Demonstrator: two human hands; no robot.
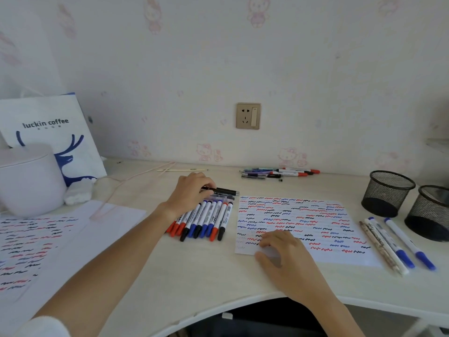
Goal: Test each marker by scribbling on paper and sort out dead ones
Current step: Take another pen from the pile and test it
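- Left hand (188, 190) reaching over the row of white-barrelled markers with red, blue and black caps (204, 221) at desk centre, fingers curled round a slim black marker (224, 190) lying at the far end of that row.
- Right hand (283, 252) flat on the near left corner of the white sheet of paper covered in red, blue and black squiggles (298, 222), fingers relaxed and slightly apart, holding nothing.
- Just right of that sheet, on the pale desk (194, 276): two blue-capped white markers (410, 244) beside a pale patterned pen (377, 246).
- Near the wall, well apart from the row: a loose cluster of pens and red-capped markers (279, 173).
- At right, two empty black wire-mesh pen cups (386, 193).
- At left, another scribbled white sheet (29, 244), a white lidded pot (29, 181), a white paper bag with blue print (48, 132).
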